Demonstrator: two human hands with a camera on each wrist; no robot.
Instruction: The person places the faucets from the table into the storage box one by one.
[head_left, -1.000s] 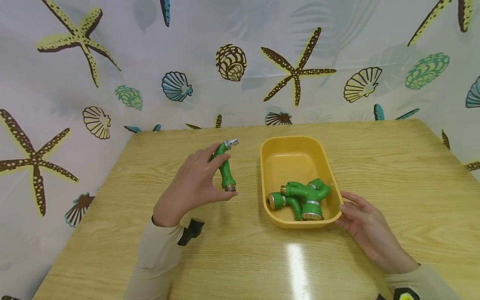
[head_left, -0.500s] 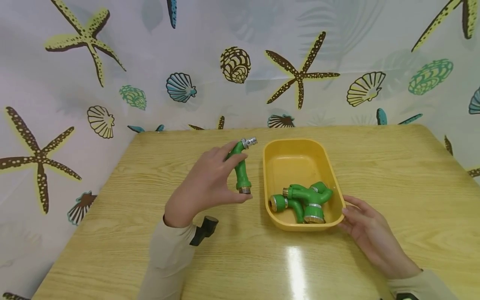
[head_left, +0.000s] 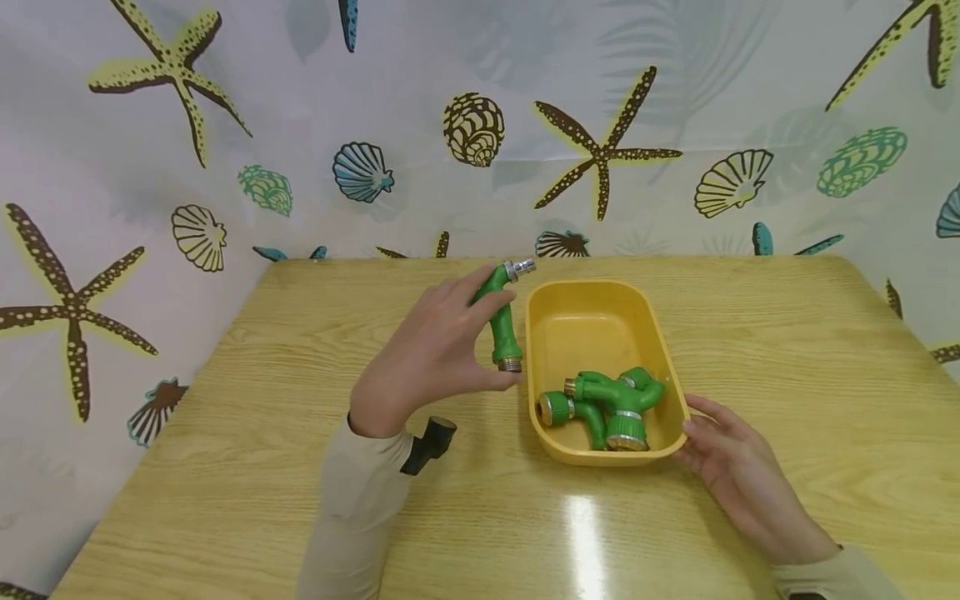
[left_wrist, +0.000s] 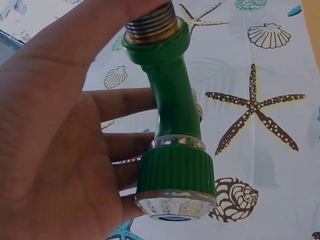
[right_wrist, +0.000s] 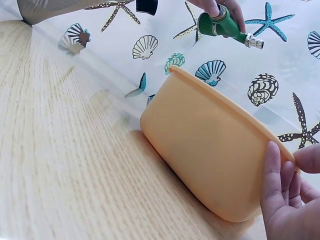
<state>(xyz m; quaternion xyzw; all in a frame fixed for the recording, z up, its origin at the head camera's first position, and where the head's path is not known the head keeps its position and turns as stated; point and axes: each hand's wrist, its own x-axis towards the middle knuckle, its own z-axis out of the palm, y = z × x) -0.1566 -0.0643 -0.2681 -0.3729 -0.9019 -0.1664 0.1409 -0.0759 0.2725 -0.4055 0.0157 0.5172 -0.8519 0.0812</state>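
My left hand (head_left: 427, 350) holds a green hose fitting (head_left: 504, 329) above the table, just left of the yellow tub (head_left: 581, 337). The thumb presses on its threaded metal end while the fingers lie behind the body. In the left wrist view, the fitting (left_wrist: 176, 97) shows a ribbed green collar with a silver ring. At the tub's front right corner, my right hand (head_left: 738, 475) pinches the rim, thumb on top and fingers against the outer wall (right_wrist: 205, 140). Green Y-shaped and bent fittings (head_left: 618, 396) with ribbed collars lie together in the tub's near end.
A wood-grain table (head_left: 247, 475) carries the tub. Behind it and along the sides hangs a white cloth (head_left: 420, 100) printed with starfish and shells. A black mount (head_left: 431, 442) sticks out from my left wrist.
My left hand has moved right with the hose fitting, which is now close to the tub's left rim. The right hand keeps its hold on the tub, which stands in place.
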